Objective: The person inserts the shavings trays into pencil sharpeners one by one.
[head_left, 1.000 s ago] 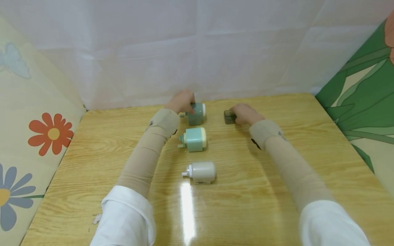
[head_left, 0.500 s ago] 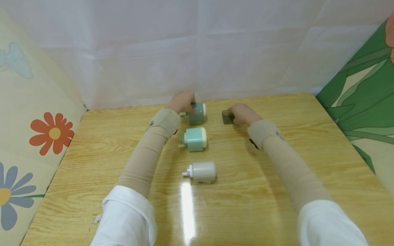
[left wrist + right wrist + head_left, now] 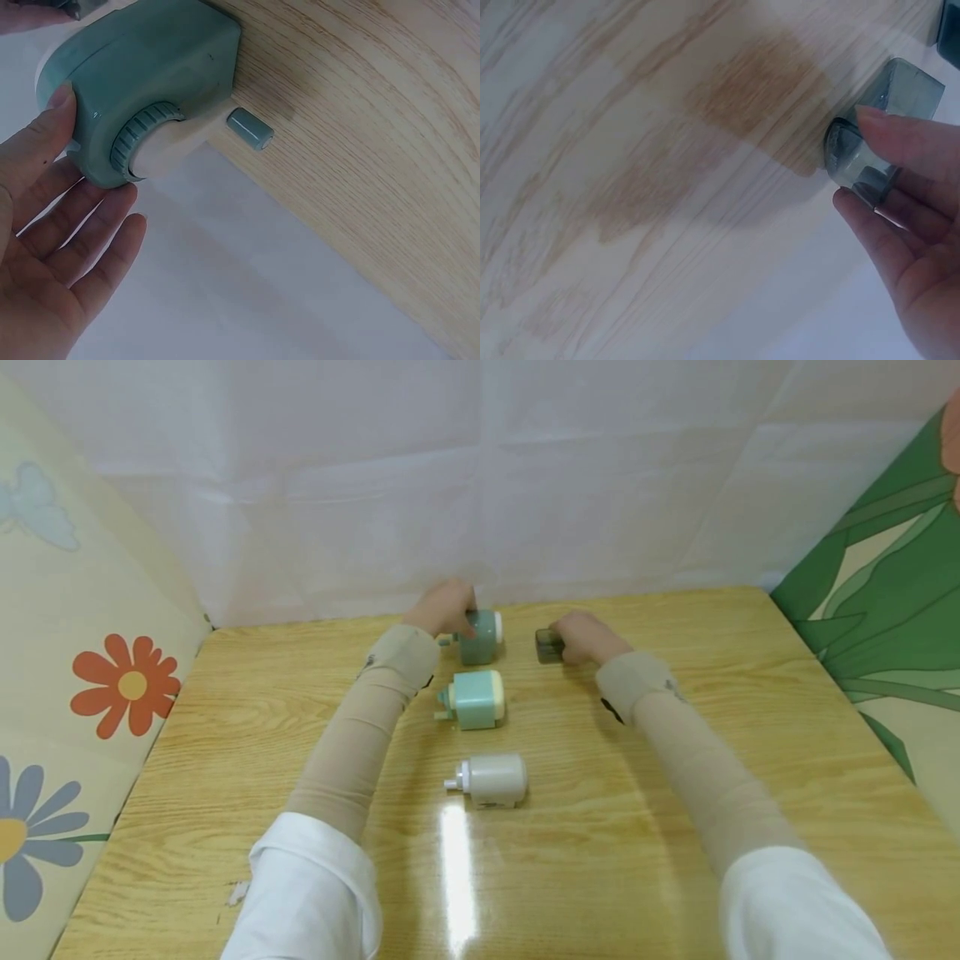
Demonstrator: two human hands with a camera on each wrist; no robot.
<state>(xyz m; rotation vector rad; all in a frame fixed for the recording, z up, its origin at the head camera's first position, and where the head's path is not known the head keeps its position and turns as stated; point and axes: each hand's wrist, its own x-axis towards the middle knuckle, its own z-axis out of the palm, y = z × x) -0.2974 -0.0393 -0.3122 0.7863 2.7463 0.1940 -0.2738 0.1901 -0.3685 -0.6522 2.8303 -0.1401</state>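
Observation:
At the back of the table a dark green crank pencil sharpener lies with its crank to the left. My left hand grips it; in the left wrist view the thumb presses its green body and fingertips curl under the edge, near the crank knob. To its right, my right hand holds a smoky see-through shavings drawer. Up close, thumb and fingers pinch this clear drawer from both sides. A gap separates the drawer from the sharpener.
In front of the green sharpener lie a mint and cream pencil sharpener and a beige one, cranks leftward. A white cloth hangs behind the wooden table. Flower-printed panels flank it.
My right hand has moved slightly left with the shavings drawer, closer to the green sharpener. The left hand and the sharpeners stay in place.

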